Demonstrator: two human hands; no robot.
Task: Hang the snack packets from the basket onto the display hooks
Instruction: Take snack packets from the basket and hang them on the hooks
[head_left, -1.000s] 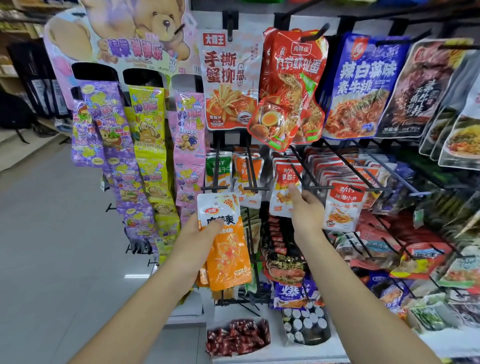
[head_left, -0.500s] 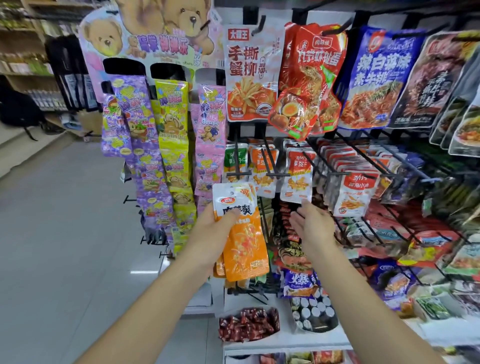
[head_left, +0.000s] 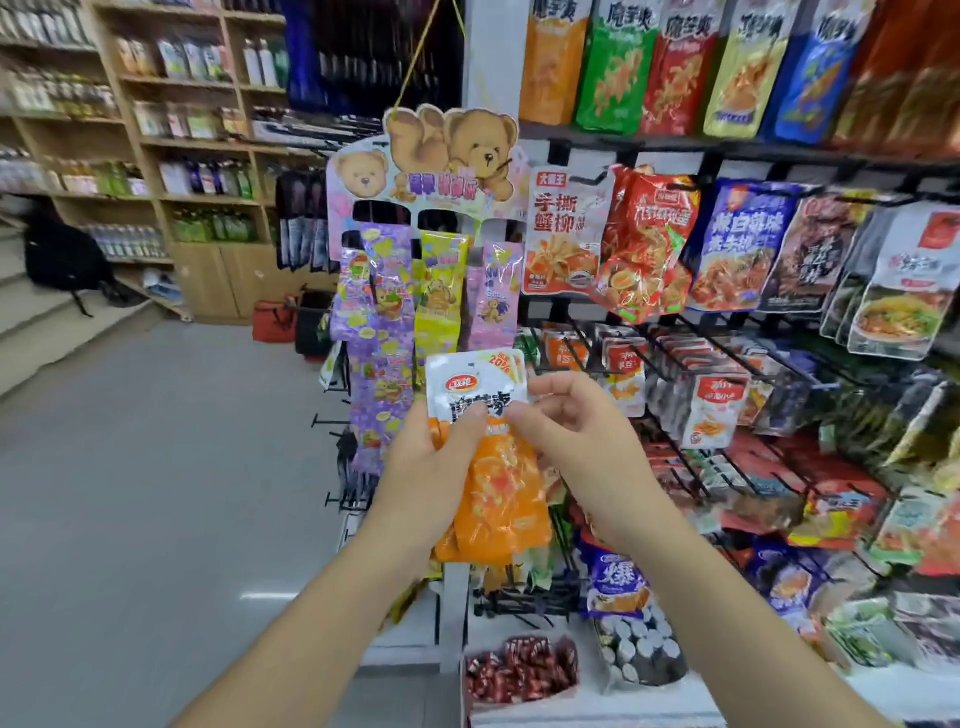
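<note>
**Item: snack packet** (head_left: 498, 499). A flat pouch held upright. The top band is white, with a red oval logo, large dark characters and an orange "20%" flash at the upper right corner. The lower body is bright orange and printed with paler orange and red pieces. Offset edges at the top right corner suggest more than one pouch stacked together; the count cannot be told.

**Location:** directly below the bear card (head_left: 447, 156), in mid-air and on no peg. Its white band overlaps the lower ends of the candy strips (head_left: 441, 291) that hang from that card.

**Left hand** (head_left: 431, 478): below the bear card, wrapped round the packet's left side. The thumb (head_left: 475, 423) lies across the front where white meets orange, and the fingers are hidden behind the pouch.

**Right hand** (head_left: 582, 441): below and a little right of the bear card. It pinches the right edge of the white band between thumb and forefinger, with the other fingers curled loosely.

**Display hooks** (head_left: 727, 345): black wire pegs below and to the right of the bear card, loaded with small red-and-white pouches.

**Also noted:** a crab-stick bag (head_left: 563, 234) hangs just right of the bear card, and a red bag (head_left: 644, 244) overlaps its far edge.
</note>
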